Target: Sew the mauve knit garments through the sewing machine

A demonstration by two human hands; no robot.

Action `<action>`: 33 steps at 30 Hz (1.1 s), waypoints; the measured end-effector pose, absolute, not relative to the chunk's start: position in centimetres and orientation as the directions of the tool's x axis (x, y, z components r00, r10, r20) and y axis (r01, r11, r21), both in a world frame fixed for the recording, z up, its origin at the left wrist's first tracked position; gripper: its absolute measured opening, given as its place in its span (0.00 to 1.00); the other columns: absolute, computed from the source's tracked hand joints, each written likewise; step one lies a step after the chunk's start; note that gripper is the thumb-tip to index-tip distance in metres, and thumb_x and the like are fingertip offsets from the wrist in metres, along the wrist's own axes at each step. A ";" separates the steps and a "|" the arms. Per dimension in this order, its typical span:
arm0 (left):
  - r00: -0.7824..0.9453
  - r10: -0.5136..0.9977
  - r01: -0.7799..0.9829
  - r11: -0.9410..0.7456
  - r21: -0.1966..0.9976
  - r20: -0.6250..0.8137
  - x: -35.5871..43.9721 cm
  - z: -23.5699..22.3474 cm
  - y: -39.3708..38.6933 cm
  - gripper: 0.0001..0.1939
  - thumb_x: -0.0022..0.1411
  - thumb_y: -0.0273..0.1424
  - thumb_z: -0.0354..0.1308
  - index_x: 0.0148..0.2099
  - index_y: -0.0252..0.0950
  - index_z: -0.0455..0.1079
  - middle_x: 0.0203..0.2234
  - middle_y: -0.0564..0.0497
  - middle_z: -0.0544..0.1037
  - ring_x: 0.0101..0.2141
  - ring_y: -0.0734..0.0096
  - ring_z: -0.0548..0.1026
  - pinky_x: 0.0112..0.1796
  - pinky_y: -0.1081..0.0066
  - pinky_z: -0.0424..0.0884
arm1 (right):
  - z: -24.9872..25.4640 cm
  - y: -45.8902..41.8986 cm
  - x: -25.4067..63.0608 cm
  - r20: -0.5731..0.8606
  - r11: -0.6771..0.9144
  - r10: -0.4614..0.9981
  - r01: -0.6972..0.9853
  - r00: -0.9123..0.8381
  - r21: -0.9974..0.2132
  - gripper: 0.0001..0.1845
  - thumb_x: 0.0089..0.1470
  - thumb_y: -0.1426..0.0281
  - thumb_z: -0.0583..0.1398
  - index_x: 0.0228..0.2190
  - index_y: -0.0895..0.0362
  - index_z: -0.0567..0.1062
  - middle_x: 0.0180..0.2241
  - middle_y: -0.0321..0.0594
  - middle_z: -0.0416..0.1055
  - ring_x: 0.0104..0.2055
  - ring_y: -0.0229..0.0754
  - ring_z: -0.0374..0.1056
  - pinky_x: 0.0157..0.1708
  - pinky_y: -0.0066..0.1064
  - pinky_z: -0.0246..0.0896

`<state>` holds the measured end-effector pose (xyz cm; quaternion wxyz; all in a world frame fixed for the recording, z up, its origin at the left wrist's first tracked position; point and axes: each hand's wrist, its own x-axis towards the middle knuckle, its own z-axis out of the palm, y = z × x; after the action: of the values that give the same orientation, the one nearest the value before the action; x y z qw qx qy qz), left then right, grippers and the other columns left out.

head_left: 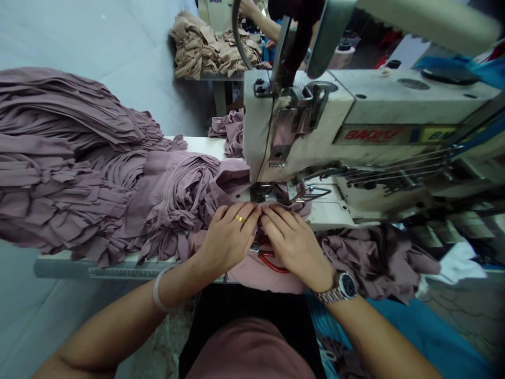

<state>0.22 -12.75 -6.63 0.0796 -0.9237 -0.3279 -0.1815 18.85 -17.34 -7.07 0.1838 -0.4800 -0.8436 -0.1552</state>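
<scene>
Two bare hands, with the following around them. Fingers of the left hand (245, 218) and fingers of the right hand (276, 217): extended, lightly curved and almost meeting at the tips, pressed on the cloth and not clenched; whether they pinch a fold cannot be told. Directly beneath lies the piece in hand, a soft mauve knit fabric (268, 281), gathered toward the steel presser foot (261, 192) of a white industrial sewing machine (347, 131).

Left hand (226, 239): palm down, wearing a gold ring (239, 218), with a pale bangle (158, 290) on the wrist. Right hand (295, 247): palm down, beside a pair of red-handled scissors (271, 265) that lies partly beneath it, with a silver wristwatch (342, 287) on the wrist. Both forearms angle inward from either side.

State of the work, as far as shown: one large pleated mass of mauve fabric (67, 158) covers the left of the white counter (197, 147), and one smaller crumpled mauve heap (374, 258) lies right of the hands. A further small mauve bundle (231, 134) sits behind the machine. Which pieces have been through the machine cannot be told.

Beyond: one pile of beige fabric (215, 47) on a farther table, and a co-worker's arm (262, 21) nearby.
</scene>
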 end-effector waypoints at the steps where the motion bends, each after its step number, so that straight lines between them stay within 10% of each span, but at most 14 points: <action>1: 0.722 0.576 0.633 -0.773 -0.030 0.385 0.2 -6.6 -12.8 0.21 0.67 0.30 0.50 0.61 0.29 0.65 0.55 0.42 0.72 0.52 0.58 0.69 0.49 0.58 0.63 | -7.1 -17.3 18.9 0.459 0.491 0.756 0.868 -0.466 0.074 0.17 0.60 0.76 0.52 0.48 0.67 0.72 0.54 0.52 0.69 0.55 0.52 0.62 0.52 0.44 0.64; 33: 0.794 0.442 0.497 -0.867 -0.027 0.417 -0.4 -5.8 -10.5 0.12 0.69 0.27 0.52 0.51 0.32 0.71 0.49 0.47 0.77 0.49 0.59 0.72 0.49 0.60 0.66 | -7.4 -15.7 18.8 0.529 0.457 0.792 0.870 -0.303 -0.186 0.15 0.61 0.73 0.54 0.49 0.63 0.73 0.49 0.47 0.72 0.51 0.48 0.64 0.49 0.43 0.61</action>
<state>-0.42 -10.51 -5.80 0.0679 -0.9447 -0.2486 -0.2028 18.83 -15.67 -7.36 0.2855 -0.5166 -0.8044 -0.0677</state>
